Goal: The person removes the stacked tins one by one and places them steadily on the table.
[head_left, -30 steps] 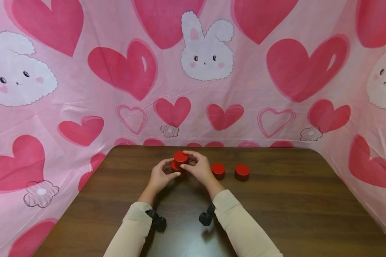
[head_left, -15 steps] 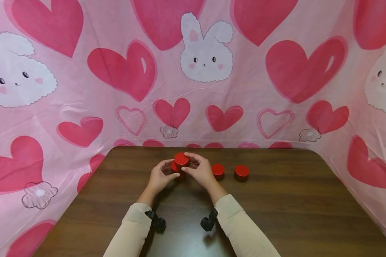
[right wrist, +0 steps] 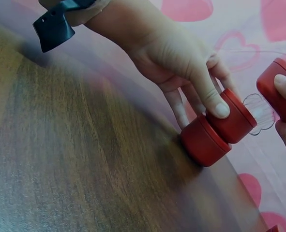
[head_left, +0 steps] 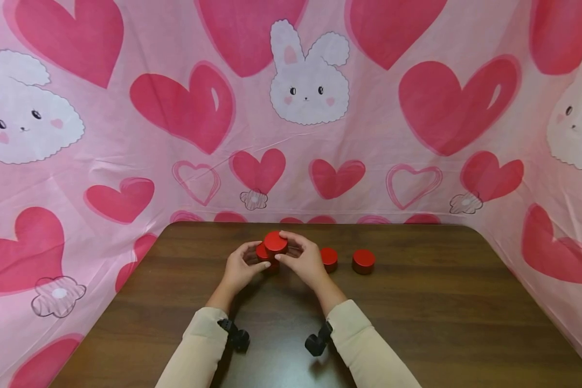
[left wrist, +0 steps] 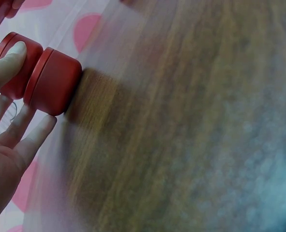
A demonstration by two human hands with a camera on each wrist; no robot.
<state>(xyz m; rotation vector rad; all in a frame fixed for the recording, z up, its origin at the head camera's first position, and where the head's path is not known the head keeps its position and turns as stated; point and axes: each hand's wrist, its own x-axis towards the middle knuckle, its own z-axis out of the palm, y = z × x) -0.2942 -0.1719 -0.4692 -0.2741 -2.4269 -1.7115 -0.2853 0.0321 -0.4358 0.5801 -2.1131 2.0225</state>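
Two round red tins with lids stand stacked on the table. My left hand [head_left: 238, 268] grips the upper tin [right wrist: 232, 116], its thumb on the near side and fingers behind; lower fingers reach down beside the bottom tin [left wrist: 58, 82]. Another red tin [head_left: 275, 242] is pinched between thumb and fingers of my right hand [head_left: 303, 258]. In the right wrist view this held tin is lifted above the stack and apart from it. From the head, it partly covers the stack.
Right of the hands, two more red tins stand singly on the brown wooden table [head_left: 441, 302]: one tin [head_left: 329, 260] close to my right hand, the other tin [head_left: 364, 262] farther right. A pink cloth [head_left: 300, 140] with hearts and rabbits surrounds the table's back and sides.
My right hand and its tin have drifted slightly right and nearer to me. The left hand keeps its hold on the stack, almost still. The head view has shifted a little.
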